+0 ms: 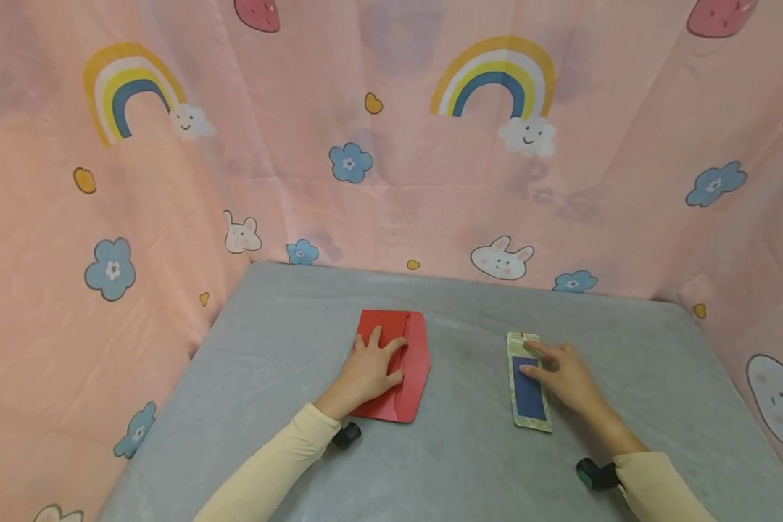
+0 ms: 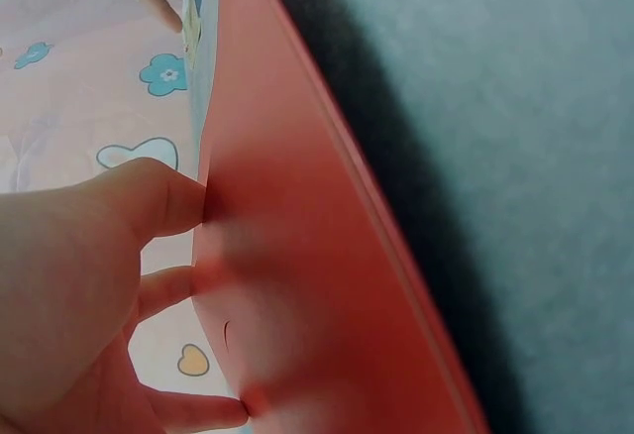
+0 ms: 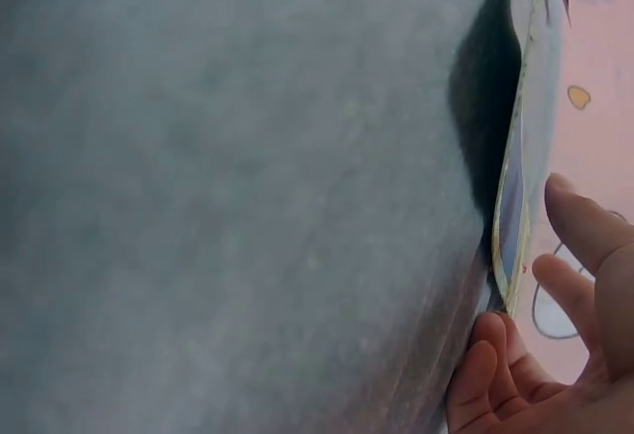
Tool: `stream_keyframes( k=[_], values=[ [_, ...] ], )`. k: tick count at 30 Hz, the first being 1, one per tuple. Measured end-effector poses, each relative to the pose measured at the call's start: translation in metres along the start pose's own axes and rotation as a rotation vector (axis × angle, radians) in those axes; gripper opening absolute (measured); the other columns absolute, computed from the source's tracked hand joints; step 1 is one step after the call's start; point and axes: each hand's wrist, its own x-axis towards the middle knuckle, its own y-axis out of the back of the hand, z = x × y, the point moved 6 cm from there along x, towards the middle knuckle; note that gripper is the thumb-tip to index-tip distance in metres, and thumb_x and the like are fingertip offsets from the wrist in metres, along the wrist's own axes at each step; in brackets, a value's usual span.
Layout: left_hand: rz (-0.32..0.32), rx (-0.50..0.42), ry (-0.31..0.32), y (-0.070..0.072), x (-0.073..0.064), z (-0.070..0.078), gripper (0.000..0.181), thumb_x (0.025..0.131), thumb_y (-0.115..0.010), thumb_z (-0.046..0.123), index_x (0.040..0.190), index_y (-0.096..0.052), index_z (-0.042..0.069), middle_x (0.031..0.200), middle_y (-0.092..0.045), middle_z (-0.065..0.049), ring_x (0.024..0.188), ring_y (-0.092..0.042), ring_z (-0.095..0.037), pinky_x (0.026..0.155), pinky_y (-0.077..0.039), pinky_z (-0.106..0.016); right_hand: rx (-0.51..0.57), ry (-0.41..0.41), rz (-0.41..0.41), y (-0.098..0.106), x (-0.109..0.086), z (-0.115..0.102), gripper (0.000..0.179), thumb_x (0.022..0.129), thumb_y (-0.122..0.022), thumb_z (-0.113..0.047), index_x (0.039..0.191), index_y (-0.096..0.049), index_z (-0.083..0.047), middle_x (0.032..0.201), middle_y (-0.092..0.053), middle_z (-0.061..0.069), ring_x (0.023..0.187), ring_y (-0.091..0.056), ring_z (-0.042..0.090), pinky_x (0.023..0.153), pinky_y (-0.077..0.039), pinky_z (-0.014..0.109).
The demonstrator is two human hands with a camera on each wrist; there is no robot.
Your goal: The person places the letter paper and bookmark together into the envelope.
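I'm standing before a gray table (image 1: 470, 471), and pink cloth (image 1: 411, 210) is hanging behind it and down both sides, forming walls. Two rainbows (image 1: 496, 61) are arching high across the cloth, each ending in a smiling white cloud (image 1: 528, 138). Blue flowers (image 1: 351, 163), white rabbits (image 1: 504, 261) and little yellow hearts (image 1: 373, 104) are dotting the rest, while two pink strawberries (image 1: 721, 16) are peeking out near the top. Creases are running through the fabric, and dusky purple patches are tinting its upper part. Soft light is falling over everything, and the tabletop is looking matte.
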Motion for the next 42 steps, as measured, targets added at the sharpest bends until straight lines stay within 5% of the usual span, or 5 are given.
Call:
stream_keyframes(
  k=[12, 20, 28, 33, 42],
  values=[
    [0.004, 0.001, 0.0, 0.001, -0.001, 0.0, 0.056, 0.09, -0.067, 0.034, 0.143, -0.05, 0.025, 0.151, -0.039, -0.028, 0.128, -0.042, -0.061, 0.097, -0.051, -0.058, -0.116, -0.014, -0.008, -0.004, 0.004, -0.008, 0.061, 0.085, -0.076, -0.03, 0.138, -0.057, -0.007, 0.094, -0.052, 0.014, 0.08, -0.042, 0.021, 0.065, -0.032, 0.031],
    [-0.007, -0.006, 0.005, -0.001, 0.001, -0.001, 0.056, 0.09, -0.066, 0.035, 0.143, -0.049, 0.025, 0.152, -0.038, -0.029, 0.129, -0.041, -0.062, 0.1, -0.049, -0.06, -0.084, -0.023, -0.028, -0.006, 0.007, -0.004, 0.062, 0.083, -0.078, -0.025, 0.138, -0.057, -0.006, 0.093, -0.06, 0.016, 0.083, -0.05, 0.024, 0.068, -0.039, 0.036],
    [-0.006, -0.021, 0.001, -0.001, 0.0, -0.001, 0.056, 0.09, -0.066, 0.034, 0.143, -0.05, 0.025, 0.152, -0.037, -0.029, 0.129, -0.04, -0.063, 0.101, -0.048, -0.06, -0.007, 0.043, -0.014, -0.004, 0.012, -0.003, 0.059, 0.081, -0.078, -0.009, 0.137, -0.057, -0.005, 0.08, -0.05, 0.008, 0.075, -0.042, 0.02, 0.064, -0.031, 0.032],
    [-0.005, -0.018, -0.001, 0.0, 0.0, -0.001, 0.057, 0.09, -0.067, 0.034, 0.143, -0.049, 0.025, 0.152, -0.038, -0.029, 0.129, -0.041, -0.063, 0.1, -0.049, -0.06, 0.016, 0.071, -0.018, -0.002, 0.011, -0.002, 0.058, 0.082, -0.076, -0.007, 0.137, -0.058, -0.007, 0.089, -0.054, 0.011, 0.077, -0.043, 0.018, 0.064, -0.035, 0.029],
    [0.0, -0.012, 0.0, -0.002, 0.001, -0.001, 0.057, 0.09, -0.067, 0.035, 0.143, -0.05, 0.025, 0.152, -0.038, -0.029, 0.129, -0.041, -0.062, 0.097, -0.051, -0.059, 0.092, 0.119, -0.086, 0.0, 0.013, 0.001, 0.057, 0.085, -0.074, -0.006, 0.139, -0.056, -0.008, 0.132, -0.05, 0.025, 0.066, -0.044, 0.008, 0.057, -0.04, 0.024]
  ],
)
